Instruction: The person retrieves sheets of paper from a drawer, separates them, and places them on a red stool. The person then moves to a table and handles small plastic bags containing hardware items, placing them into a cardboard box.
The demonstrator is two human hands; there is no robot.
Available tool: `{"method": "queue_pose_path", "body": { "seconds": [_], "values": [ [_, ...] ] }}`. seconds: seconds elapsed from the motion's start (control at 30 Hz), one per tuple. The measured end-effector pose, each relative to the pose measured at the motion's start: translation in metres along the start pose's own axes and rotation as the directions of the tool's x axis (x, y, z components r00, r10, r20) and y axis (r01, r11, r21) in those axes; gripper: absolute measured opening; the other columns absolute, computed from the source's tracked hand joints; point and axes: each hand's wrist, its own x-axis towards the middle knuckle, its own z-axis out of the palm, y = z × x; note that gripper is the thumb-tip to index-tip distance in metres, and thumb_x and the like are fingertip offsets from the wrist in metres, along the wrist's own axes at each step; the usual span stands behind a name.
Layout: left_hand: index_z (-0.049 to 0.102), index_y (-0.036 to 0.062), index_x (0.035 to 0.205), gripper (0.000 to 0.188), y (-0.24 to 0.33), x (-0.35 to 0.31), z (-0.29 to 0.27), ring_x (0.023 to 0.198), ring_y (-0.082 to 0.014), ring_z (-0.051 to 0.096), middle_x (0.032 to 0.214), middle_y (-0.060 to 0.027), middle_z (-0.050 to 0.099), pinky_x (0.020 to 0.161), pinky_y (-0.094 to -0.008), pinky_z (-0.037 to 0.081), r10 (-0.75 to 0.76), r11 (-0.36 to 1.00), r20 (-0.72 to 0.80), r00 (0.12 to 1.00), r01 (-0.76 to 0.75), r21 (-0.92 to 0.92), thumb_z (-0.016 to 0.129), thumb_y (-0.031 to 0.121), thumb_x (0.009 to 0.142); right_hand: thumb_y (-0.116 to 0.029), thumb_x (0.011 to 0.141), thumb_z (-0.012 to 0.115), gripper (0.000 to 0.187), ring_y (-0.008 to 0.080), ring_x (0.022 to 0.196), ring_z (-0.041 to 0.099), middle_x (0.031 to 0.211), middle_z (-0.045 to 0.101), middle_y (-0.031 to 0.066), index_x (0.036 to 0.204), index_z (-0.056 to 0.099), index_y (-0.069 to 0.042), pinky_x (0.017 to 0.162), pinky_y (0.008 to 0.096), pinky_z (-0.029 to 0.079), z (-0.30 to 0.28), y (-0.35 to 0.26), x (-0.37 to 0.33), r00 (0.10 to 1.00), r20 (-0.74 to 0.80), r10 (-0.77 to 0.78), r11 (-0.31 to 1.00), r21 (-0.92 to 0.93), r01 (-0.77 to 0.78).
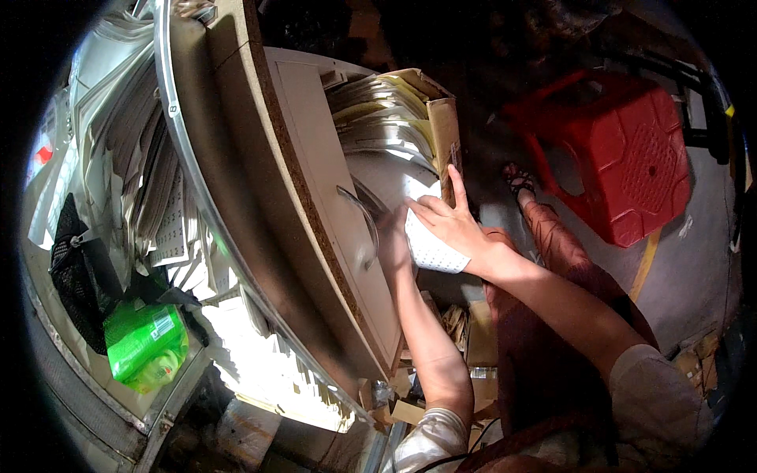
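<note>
Under the right hand [453, 226], a dotted sheet [434, 251] slants lengthwise down-right.

Your bare right hand [451, 226]: back up, one finger [456, 185] straight out toward the top of view, clear of the others, which angle left. Bare right forearm [560, 301] slants up-left from a pale fabric sleeve [656, 398]. Your bare left forearm [430, 339] rises steeply from its pale sleeve [436, 440]; left hand [392, 239] beside the right, shadowed, fingers unreadable.
</note>
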Motion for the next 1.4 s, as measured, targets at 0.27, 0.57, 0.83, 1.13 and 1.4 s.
{"method": "queue_pose_path", "body": {
  "seconds": [0.27,0.57,0.83,1.13,1.4],
  "values": [
    [0.073,-0.0033,0.102,0.033,0.000,-0.004,0.011,0.086,-0.0189,0.065,0.096,-0.0103,0.073,0.084,-0.0306,0.051,-0.044,0.948,-0.131,0.990,0.000,-0.317,0.083,0.023,0.084,0.003,0.077,0.057,0.020,0.0216,0.088,0.067,0.081,0.067,0.0049,0.086,0.070,-0.010,0.120,0.0576,0.027,-0.045,0.018,0.000,0.995,-0.018,0.102,0.894,0.441,-0.084],
    [0.072,-0.0031,0.095,0.023,-0.046,0.021,0.019,0.086,-0.0178,0.062,0.093,-0.0074,0.072,0.081,-0.0316,0.049,0.131,0.985,-0.280,0.951,-0.157,-0.073,0.076,0.019,0.089,-0.017,0.090,0.061,0.021,0.0310,0.072,0.070,0.079,0.069,0.0188,0.102,0.069,0.000,0.068,0.0398,0.054,-0.076,0.029,0.032,0.878,0.334,0.343,0.721,0.505,-0.474],
    [0.068,-0.0036,0.111,0.028,-0.054,0.022,0.024,0.097,-0.0202,0.062,0.106,-0.0096,0.070,0.091,-0.0328,0.048,0.169,0.974,-0.194,0.966,-0.193,-0.114,0.072,0.017,0.092,-0.022,0.085,0.069,0.024,0.0373,0.076,0.070,0.078,0.068,0.0220,0.092,0.072,0.001,0.069,0.0441,0.053,-0.053,0.023,0.070,0.792,0.534,0.297,0.838,0.252,-0.484],
    [0.069,-0.0027,0.101,0.021,-0.053,0.022,0.026,0.094,-0.0203,0.061,0.099,-0.0103,0.070,0.087,-0.0354,0.047,0.230,0.969,-0.217,0.949,-0.244,-0.041,0.071,0.016,0.092,-0.012,0.080,0.072,0.020,0.0167,0.067,0.066,0.074,0.069,0.0104,0.095,0.070,0.000,0.065,0.0322,0.051,-0.061,0.027,0.067,0.742,0.610,0.279,0.689,0.411,-0.597],
    [0.067,-0.0026,0.099,0.018,-0.034,0.013,0.022,0.092,-0.0199,0.058,0.095,-0.0094,0.065,0.089,-0.0362,0.046,0.202,0.977,-0.184,0.962,-0.210,-0.027,0.070,0.014,0.092,-0.015,0.075,0.071,0.030,0.0291,0.079,0.069,0.085,0.070,0.0162,0.103,0.070,-0.003,0.073,0.0378,0.053,-0.053,0.035,0.052,0.769,0.592,0.242,0.596,0.534,-0.599]
  ]
}}
